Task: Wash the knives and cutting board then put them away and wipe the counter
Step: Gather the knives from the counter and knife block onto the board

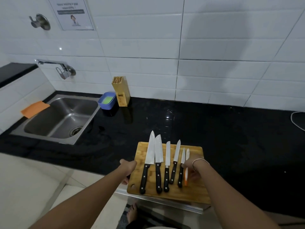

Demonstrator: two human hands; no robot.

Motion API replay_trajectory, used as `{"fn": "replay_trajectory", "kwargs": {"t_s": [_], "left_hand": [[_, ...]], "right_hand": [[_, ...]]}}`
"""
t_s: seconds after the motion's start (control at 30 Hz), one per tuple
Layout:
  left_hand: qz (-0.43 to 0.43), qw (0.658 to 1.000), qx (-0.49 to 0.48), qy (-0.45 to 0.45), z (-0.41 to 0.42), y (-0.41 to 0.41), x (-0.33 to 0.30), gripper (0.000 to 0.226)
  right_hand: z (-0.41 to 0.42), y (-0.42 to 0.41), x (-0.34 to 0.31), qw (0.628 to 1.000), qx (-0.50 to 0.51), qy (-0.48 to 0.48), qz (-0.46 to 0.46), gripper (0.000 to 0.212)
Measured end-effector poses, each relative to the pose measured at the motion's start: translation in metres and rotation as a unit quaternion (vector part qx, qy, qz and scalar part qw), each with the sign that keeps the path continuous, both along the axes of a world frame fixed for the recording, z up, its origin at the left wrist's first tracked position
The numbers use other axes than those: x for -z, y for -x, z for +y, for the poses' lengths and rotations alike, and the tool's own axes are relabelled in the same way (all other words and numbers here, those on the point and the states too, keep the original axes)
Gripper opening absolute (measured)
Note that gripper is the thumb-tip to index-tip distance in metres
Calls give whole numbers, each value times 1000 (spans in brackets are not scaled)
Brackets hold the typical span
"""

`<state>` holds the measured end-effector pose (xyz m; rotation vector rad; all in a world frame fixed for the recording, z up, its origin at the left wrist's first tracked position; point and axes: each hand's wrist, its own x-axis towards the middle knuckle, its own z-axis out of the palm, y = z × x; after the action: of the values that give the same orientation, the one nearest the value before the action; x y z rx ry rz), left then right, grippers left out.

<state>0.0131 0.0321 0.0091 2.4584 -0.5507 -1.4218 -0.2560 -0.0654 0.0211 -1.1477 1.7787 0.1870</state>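
Head view: six knives [167, 164] on one cutting board [194, 190].

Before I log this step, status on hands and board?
Left hand grips board edge. Right hand at the peeler, grip unclear. Six tools on board, overhanging counter. Path to sink open.

A blue tub [107, 101] holding something green is sitting between the sink corner and the wooden block. An orange cloth [35, 109] is lying on the sink's left edge. A steel tap [57, 67] is sticking out from the white tiled wall [214, 47], and a round metal fitting [40, 21] is hanging higher up beside a paper notice [72, 13]. A white cable [297, 120] is curving at the far right
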Motion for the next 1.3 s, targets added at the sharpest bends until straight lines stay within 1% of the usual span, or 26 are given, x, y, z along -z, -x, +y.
{"fn": "replay_trajectory", "kwargs": {"t_s": [0.13, 0.2, 0.3, 0.37, 0.4, 0.47, 0.53, 0.6, 0.7, 0.8, 0.87, 1.0, 1.07, 1.23, 1.3], "left_hand": [[11, 1000, 2, 10, 3, 0, -6, 80], [25, 999, 7, 22, 0, 4, -10, 68], [61, 996, -10, 57, -7, 12, -23, 47], [72, 995, -18, 63, -11, 16, -27, 44], [92, 993, -30, 65, -12, 18, -26, 43], [120, 987, -81, 76, -14, 20, -13, 41], [99, 982, -127, 100, -17, 25, 3, 45], [46, 981, -146, 119, -16, 31, 13, 52], [-28, 983, -117, 137, -14, 35, 19, 53], [-52, 984, -88, 146, -13, 32, 23, 55], [-62, 985, -82, 138, -11, 24, 28, 58], [-71, 985, -90, 131, -10, -15, 29, 61], [-82, 982, -101, 134, -10, -43, 22, 62], [-100, 972, -136, 165, -13, -143, 7, 62], [-113, 969, -129, 177, -19, -194, 4, 63]], "right_hand": [[-2, 7, -5, 999, 32, -30, -17, 32], [-3, 10, -5, 998, 43, -39, -27, 36], [-6, 14, -3, 996, 57, -44, -45, 41], [-5, 16, -3, 996, 64, -47, -48, 41], [-4, 17, -5, 995, 66, -49, -49, 39], [-1, 18, -7, 995, 68, -51, -53, 35], [0, 18, -8, 995, 66, -47, -52, 34], [2, 17, -9, 997, 58, -33, -44, 35], [1, 15, -6, 998, 53, 2, -39, 30], [2, 11, 0, 998, 43, 43, -15, 24], [2, 5, 2, 998, 40, 53, -13, 23], [0, -26, -9, 999, 3, 46, -11, 21], [-5, -53, -15, 998, -25, 61, -19, 19], [-25, -147, -25, 988, -92, 107, -64, 14], [-35, -197, -24, 985, -109, 116, -72, 15]]}}
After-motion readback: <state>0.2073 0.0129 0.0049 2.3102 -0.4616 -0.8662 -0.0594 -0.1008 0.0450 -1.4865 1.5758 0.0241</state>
